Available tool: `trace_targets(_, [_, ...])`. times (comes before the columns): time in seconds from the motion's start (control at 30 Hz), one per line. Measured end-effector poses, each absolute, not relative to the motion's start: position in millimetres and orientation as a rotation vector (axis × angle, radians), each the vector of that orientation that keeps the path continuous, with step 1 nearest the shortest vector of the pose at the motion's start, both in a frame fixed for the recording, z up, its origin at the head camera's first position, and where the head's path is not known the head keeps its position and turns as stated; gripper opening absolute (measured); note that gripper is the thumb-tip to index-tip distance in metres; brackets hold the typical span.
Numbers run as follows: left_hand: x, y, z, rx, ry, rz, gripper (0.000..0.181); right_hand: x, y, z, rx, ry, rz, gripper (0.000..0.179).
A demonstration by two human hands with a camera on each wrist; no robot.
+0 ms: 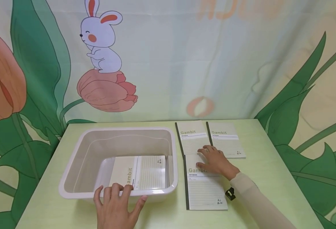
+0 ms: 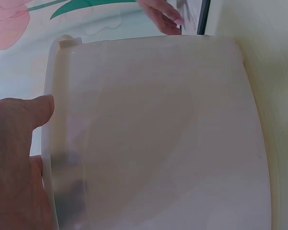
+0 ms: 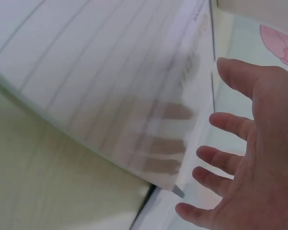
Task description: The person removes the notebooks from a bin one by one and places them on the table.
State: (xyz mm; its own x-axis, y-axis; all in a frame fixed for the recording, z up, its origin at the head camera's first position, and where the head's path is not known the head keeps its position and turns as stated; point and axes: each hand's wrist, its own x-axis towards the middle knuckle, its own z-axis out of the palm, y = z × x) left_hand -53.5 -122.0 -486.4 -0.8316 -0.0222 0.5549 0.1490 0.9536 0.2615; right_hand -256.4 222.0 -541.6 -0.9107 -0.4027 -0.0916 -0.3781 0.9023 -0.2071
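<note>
With left hand (image 1: 115,206) clamped on near rim of the tub (image 1: 80,195) and right hand (image 1: 215,160) spread loosely above the front notebook (image 1: 205,190), between tub and tabletop's (image 1: 259,149) right edge, probably better to pinch firmly at black spine (image 1: 186,184).

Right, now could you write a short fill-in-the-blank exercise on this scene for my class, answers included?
1. The hand gripping the tub is the person's ____ one.
2. On the table, outside the tub, ____ notebook covers show.
3. Their large printed title reads ____.
4. Their spines are coloured ____.

Missing words: left; three; Gambit; black.
</note>
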Motion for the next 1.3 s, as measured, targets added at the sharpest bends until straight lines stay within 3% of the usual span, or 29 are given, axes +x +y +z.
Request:
trace_targets(0.6, [-53,-122,-486,-0.088,-2.515,-0.398,0.062,-255,220,-459,-0.841,3.097,-0.405,0.056])
trace_targets(1.3, [-53,-123,-486,-0.089,-2.53,-0.392,0.062,-248,171,-382,-1.188,3.112,-0.347,0.06])
